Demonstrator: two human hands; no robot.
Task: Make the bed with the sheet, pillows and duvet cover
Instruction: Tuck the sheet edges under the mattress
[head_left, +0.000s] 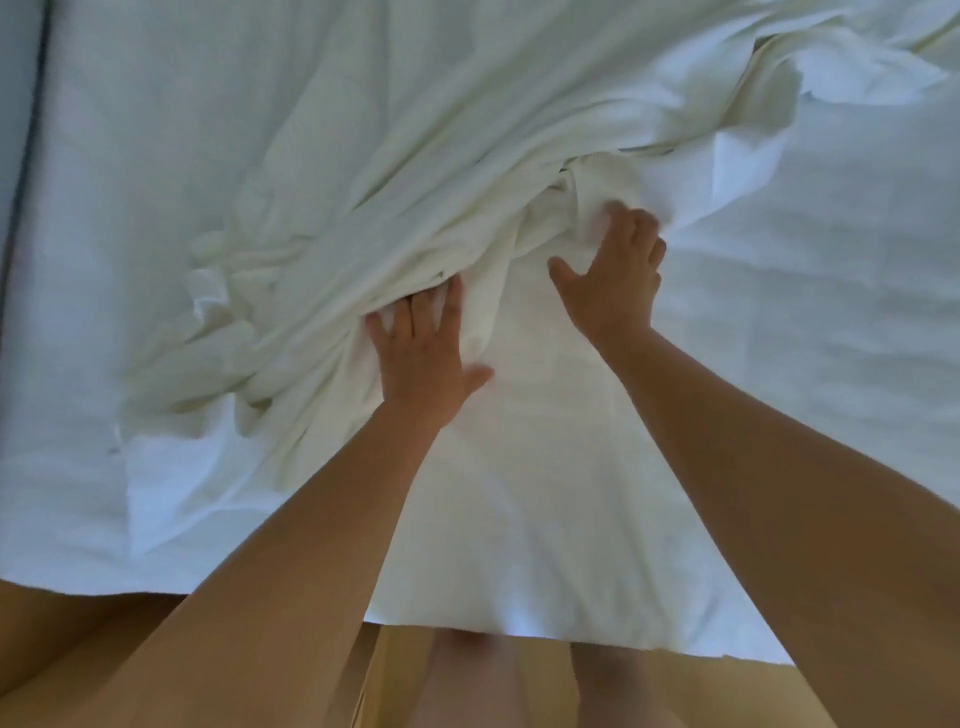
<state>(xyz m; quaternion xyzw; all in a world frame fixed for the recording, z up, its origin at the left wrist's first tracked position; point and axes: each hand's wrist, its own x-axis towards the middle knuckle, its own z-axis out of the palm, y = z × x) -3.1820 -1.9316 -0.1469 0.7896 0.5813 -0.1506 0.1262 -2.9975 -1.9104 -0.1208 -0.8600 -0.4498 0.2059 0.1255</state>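
**Both hands at the bunched fabric**

The bunched cream fabric lies mid-bed on flat white bedding. The left hand presses flat against its near fold, fingers slightly spread, thumb out. The right hand touches the bunch farther up, fingers spread; its fingertips are blurred.

Beyond your left grip and right grip, the bunched cloth looks like soft, matt woven fabric, creamy and heavily creased. Beneath both grips, the sheet is a whiter matt cloth, smoother, with only faint wrinkles. Behind them, the floor looks like smooth, pale wood.
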